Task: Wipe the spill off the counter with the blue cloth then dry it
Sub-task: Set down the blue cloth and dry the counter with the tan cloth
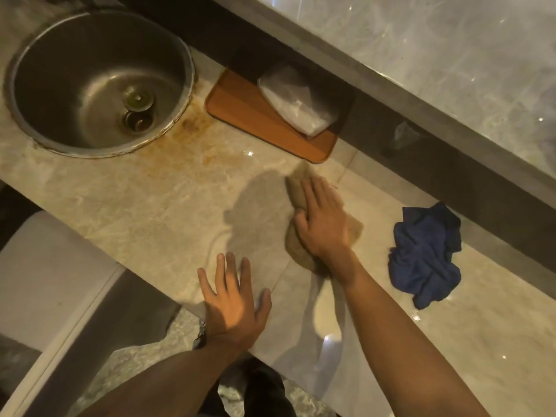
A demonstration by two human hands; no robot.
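A crumpled blue cloth point(425, 255) lies on the pale marble counter point(150, 200), to the right of my hands and touched by neither. My right hand point(323, 219) presses flat on a tan cloth point(301, 188) in the middle of the counter, fingers pointing toward the sink. My left hand point(233, 299) rests palm down with fingers spread near the counter's front edge, holding nothing. A glossy wet-looking patch point(328, 299) shows beside my right forearm.
A round steel sink point(99, 82) is set into the counter at the upper left, with brown stains point(192, 127) beside it. An orange tray point(240, 115) holding a white plastic packet point(296, 102) sits behind the cloths. A raised marble ledge point(436, 55) runs along the back.
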